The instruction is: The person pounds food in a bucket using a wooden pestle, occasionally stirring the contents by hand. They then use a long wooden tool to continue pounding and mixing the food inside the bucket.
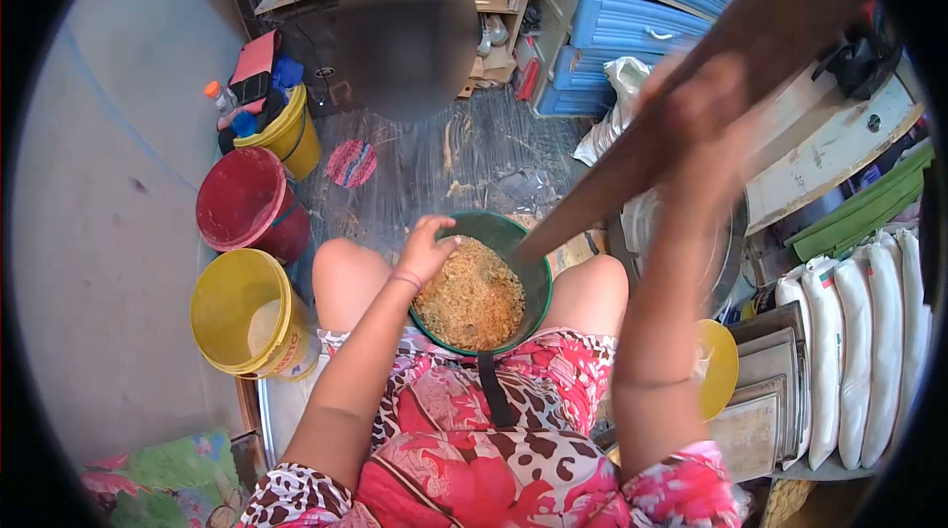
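Between my knees stands a green bucket (536,276), partly filled with a crumbly, golden-brown grainy mix (472,296). My left hand (425,251) grips the bucket's left rim, with the thumb on the inner side. Raised at the upper right, my right hand (703,103) is closed round a long, dark wooden pole (632,162) and is smeared by motion. The pole slants down to the left, its narrow lower end at the bucket's right rim. Its thick upper end runs out of view.
At left stand a yellow bucket (237,311), a red bucket (242,202) and another yellow bucket (301,138) with things on top. Right of me are a yellow bowl (719,370), metal trays (755,419) and several white filled bags (854,360). Blue drawers (632,24) stand behind.
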`<state>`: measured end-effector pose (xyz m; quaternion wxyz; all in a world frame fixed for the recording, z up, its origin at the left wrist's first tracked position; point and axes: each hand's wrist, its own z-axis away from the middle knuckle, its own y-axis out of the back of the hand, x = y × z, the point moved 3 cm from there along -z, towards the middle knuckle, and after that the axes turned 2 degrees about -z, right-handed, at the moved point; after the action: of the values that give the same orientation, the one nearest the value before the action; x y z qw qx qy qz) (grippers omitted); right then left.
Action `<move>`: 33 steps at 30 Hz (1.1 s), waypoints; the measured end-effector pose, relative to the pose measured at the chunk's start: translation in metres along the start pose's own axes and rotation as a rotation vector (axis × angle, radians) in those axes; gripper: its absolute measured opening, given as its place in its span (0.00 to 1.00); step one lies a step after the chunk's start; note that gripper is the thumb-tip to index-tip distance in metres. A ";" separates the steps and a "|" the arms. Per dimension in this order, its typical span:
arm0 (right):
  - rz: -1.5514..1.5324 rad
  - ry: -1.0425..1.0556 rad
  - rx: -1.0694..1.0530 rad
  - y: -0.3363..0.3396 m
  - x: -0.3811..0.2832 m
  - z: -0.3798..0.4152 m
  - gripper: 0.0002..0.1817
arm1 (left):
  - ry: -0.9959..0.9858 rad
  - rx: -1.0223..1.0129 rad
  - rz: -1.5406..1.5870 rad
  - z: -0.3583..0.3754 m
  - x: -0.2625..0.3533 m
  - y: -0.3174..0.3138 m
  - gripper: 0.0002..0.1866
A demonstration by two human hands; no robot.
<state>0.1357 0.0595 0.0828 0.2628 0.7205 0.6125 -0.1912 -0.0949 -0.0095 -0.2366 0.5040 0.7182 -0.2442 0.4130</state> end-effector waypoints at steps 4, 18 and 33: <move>-0.260 -0.483 -0.167 -0.083 0.192 0.242 0.41 | 0.097 0.093 -0.317 0.030 -0.047 -0.015 0.24; -0.441 0.099 -0.011 -0.034 0.069 0.126 0.46 | 0.185 -0.060 -0.394 0.047 -0.065 -0.012 0.25; -0.360 0.392 -0.214 0.015 -0.102 -0.143 0.28 | 0.227 -0.022 -0.333 0.042 -0.068 -0.008 0.16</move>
<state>0.1261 0.0654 0.2587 0.1758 0.5916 0.7864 -0.0262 -0.1108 -0.0497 -0.3040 0.5975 0.6919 -0.0684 0.3995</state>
